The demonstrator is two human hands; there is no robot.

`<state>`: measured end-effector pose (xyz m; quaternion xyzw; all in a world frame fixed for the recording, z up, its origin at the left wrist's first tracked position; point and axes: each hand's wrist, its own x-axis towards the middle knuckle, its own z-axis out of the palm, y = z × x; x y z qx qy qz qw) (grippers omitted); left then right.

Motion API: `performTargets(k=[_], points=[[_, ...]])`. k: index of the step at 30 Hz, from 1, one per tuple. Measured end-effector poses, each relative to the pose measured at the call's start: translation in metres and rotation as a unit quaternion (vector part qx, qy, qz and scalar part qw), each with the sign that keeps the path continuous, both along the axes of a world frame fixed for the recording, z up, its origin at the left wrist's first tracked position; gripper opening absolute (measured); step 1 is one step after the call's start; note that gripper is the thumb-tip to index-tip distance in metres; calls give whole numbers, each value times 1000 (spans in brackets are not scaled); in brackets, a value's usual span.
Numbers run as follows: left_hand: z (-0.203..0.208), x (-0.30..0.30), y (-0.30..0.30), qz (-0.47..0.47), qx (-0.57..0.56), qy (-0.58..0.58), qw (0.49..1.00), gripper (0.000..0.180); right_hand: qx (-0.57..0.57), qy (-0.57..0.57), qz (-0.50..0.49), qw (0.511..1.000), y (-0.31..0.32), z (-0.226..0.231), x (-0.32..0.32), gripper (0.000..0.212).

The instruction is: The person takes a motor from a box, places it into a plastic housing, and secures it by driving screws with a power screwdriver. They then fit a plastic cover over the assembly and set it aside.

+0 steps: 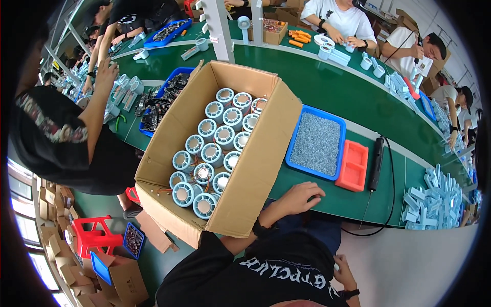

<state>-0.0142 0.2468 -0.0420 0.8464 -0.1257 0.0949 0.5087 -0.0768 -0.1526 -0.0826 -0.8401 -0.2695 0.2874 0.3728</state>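
My left hand (303, 198) rests at the near edge of the green bench, fingers apart and slightly bent, holding nothing. Its forearm passes beside the open cardboard box (250, 204). Inside the box, several light-blue round motor-like units (211, 152) with silvery centres stand in rows, with thin wires among them. Low beside my body is my right hand (345, 273), its fingers curled; a small pale patch shows at them, too unclear to name. Closest beyond my left hand are a blue tray (316, 140) of small grey-blue pieces and a red two-compartment tray (352, 165).
A black electric screwdriver (377, 163) with a cable lies right of the red tray. Light-blue plastic parts (434, 199) are heaped at far right. Dark parts fill a blue tray (158, 107) behind the box. A co-worker (61, 133) stands left, near a red stool (97, 235).
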Motion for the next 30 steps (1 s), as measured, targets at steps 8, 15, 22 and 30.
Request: performTargets(k=[8, 15, 22, 30], points=[[1, -7, 0, 10, -16, -8, 1000, 15, -18, 4, -26, 1000, 23, -4, 3, 33], [-2, -6, -1, 7, -4, -22, 1000, 16, -78, -70, -115, 988, 32, -18, -10, 27], [-3, -6, -3, 15, 10, -38, 999, 15, -45, -101, -41, 993, 28, 5, -21, 23], [0, -9, -3, 17, 15, -40, 999, 13, -8, 11, -40, 999, 32, 33, -20, 22]])
